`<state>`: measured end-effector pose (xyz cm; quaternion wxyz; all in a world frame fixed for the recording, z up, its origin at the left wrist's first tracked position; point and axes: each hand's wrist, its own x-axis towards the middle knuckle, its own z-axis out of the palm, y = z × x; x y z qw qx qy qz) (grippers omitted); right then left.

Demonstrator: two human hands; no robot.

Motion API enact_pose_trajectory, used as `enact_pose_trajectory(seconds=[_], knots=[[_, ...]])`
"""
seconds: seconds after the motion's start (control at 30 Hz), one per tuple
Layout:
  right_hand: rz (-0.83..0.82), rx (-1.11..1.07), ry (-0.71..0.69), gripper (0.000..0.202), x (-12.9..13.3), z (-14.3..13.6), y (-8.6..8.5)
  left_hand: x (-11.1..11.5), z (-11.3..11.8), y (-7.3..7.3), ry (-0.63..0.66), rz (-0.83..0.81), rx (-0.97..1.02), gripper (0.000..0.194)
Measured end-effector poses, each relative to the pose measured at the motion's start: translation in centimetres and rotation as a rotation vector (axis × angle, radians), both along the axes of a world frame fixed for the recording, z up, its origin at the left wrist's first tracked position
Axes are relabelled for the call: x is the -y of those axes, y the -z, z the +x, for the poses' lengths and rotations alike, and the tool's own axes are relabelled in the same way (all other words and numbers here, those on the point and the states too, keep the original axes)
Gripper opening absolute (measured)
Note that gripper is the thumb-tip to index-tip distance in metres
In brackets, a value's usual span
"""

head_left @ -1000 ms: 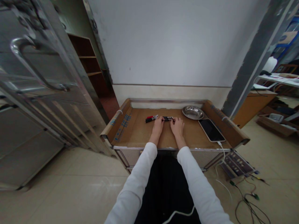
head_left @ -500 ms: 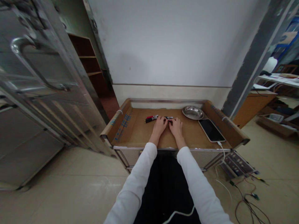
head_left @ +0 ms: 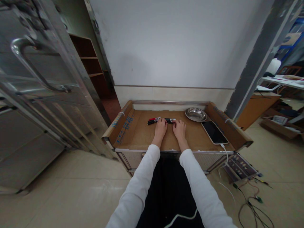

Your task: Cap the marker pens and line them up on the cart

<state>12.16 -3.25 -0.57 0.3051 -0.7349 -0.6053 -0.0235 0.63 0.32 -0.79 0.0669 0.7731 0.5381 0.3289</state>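
My two hands bend over black and red pens (head_left: 152,121) lying on the brown table (head_left: 142,136) at the centre of the frame: the left hand (head_left: 161,127) curls across their middle, the right hand (head_left: 180,127) reaches their right end with bent fingers, and whether either is gripping I cannot tell. The pens look light, stiff and smooth, apt to roll, best pinched by the barrel. Right of centre, a shiny bowl (head_left: 196,114) and, just below it, a phone (head_left: 215,132) with its white cable (head_left: 227,155) crowd my right side
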Motion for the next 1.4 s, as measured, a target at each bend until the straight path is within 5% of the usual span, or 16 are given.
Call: enact_pose_trajectory(seconds=[0.63, 1.4], knots=[[-0.014, -0.01, 0.119, 0.027, -0.09, 0.0, -0.06, 0.24, 0.07, -0.33, 0.024, 0.022, -0.027, 0.007], [-0.015, 0.039, 0.089, 0.027, -0.13, -0.21, 0.3, 0.47, 0.17, -0.44, 0.019, 0.043, -0.118, 0.017]])
